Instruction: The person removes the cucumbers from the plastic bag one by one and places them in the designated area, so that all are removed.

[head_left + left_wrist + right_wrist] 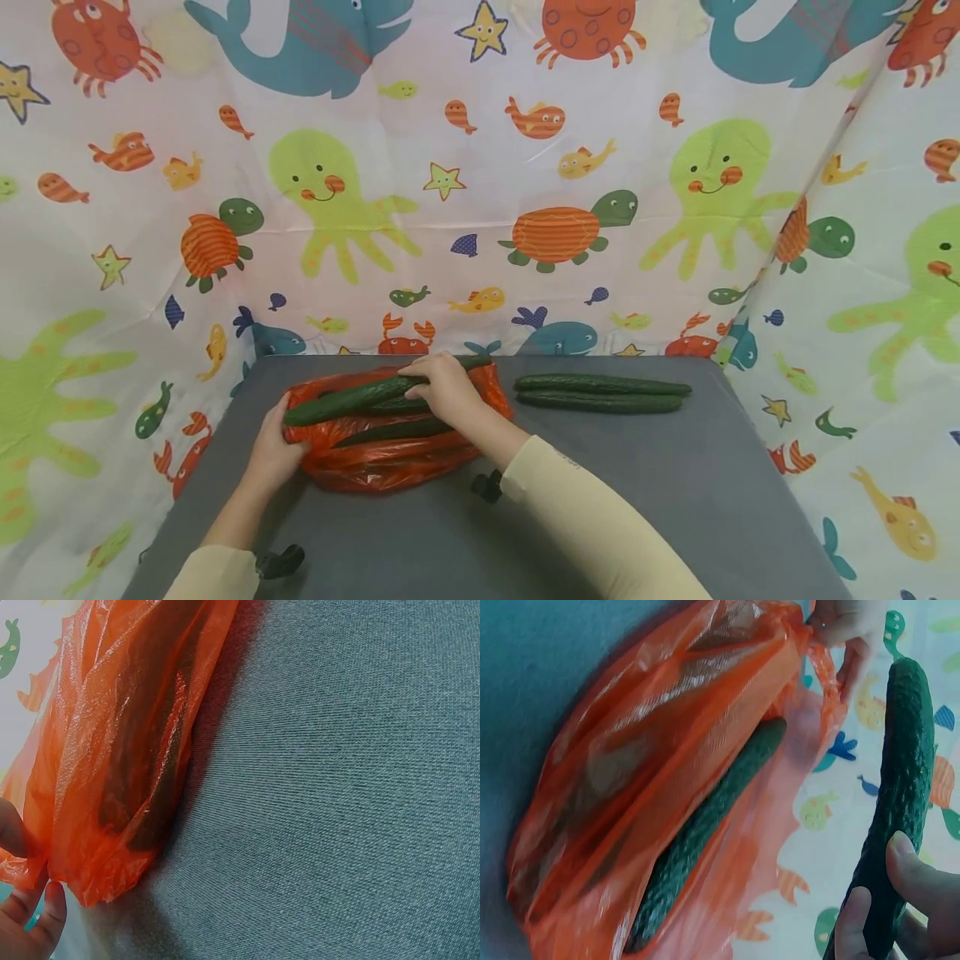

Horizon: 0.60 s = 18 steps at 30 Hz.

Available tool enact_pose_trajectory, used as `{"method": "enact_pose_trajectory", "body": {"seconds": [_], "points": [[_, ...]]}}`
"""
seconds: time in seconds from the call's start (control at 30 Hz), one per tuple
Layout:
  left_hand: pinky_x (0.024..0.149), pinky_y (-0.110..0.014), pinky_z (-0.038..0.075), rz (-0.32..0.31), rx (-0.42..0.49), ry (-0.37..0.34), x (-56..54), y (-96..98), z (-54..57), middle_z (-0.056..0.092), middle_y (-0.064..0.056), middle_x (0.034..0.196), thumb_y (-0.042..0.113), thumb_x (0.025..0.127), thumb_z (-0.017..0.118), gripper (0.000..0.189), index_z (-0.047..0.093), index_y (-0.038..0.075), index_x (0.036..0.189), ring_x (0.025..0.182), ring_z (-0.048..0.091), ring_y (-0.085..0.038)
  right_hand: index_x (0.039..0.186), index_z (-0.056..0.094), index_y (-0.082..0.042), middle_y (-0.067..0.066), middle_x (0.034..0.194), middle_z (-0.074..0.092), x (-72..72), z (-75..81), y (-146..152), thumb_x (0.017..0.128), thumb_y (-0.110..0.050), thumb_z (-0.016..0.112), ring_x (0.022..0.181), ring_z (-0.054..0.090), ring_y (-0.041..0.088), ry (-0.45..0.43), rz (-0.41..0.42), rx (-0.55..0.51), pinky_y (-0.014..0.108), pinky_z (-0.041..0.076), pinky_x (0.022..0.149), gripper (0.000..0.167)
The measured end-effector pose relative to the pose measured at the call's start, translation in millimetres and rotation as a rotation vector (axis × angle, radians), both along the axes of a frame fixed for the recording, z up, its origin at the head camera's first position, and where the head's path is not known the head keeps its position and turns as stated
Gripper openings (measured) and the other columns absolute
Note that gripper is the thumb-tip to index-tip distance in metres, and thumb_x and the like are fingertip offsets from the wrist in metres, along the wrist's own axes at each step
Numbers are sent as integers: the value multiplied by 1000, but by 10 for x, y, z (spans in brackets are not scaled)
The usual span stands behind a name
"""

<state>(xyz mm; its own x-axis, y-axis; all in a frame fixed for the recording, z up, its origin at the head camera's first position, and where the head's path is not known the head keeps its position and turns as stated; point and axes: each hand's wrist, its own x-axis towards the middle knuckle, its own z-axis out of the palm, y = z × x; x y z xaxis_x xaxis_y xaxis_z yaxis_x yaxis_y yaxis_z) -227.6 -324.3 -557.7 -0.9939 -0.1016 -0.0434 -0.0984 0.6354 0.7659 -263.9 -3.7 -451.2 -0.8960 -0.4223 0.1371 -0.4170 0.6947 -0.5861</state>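
An orange plastic bag (375,473) lies on its side on the grey table, with cucumbers (397,431) inside its open mouth. My left hand (272,450) pinches the bag's left end; in the left wrist view its fingers (51,911) hold the gathered orange film. Above the bag, my right hand (447,393) grips a long green cucumber (337,406) around its middle. In the right wrist view the thumb and fingers wrap this cucumber (906,750), apart from another cucumber (709,825) that shows within the bag.
Two cucumbers (600,384) lie side by side on the grey table (637,475), right of the bag. A curtain (465,225) printed with sea animals stands behind the table and along both sides. Small black devices (281,562) sit at both wrists.
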Motion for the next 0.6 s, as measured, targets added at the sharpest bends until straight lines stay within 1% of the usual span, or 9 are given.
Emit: {"method": "enact_pose_trajectory", "body": {"seconds": [0.17,0.27,0.33,0.4,0.47,0.6], "points": [[115,-69,25,-7,-19,7,-30,-39,-41,17,-29,162,-3,77,65,106,5,10,163,145,24,-51,128,72,-22,2,135,67,-28,33,172,86,-18,75,132,55,24,-16,-16,-37,41,45,111,42],[115,-68,25,1,-12,-6,-47,-25,-60,17,-28,163,-2,78,66,105,5,11,163,146,24,-51,129,71,-23,3,137,66,-56,30,276,87,-17,75,133,54,26,-25,-27,-47,42,45,110,42],[115,-68,25,15,-1,-30,-47,-15,-54,15,-28,164,-2,79,66,106,4,13,164,146,22,-52,129,71,-23,3,137,66,-65,27,332,88,-16,75,134,53,26,-36,-33,-64,43,46,109,42],[114,-69,25,22,-1,-36,-47,-15,-48,15,-28,164,-2,79,66,106,5,14,164,147,22,-52,128,72,-23,2,135,67,-73,22,384,88,-16,74,134,53,26,-41,-39,-77,44,46,109,41],[114,-69,25,24,-3,-40,-41,-16,-40,15,-28,164,-2,79,66,106,5,14,164,147,21,-52,128,72,-22,1,133,68,-75,14,433,88,-16,75,131,54,26,-40,-40,-88,45,48,108,41],[115,-68,24,27,-4,-30,-27,-34,-35,15,-28,163,-2,78,66,106,6,13,164,147,21,-51,128,72,-22,2,133,68,-80,7,514,87,-18,75,131,55,28,-25,-30,-95,47,47,109,41]]}}
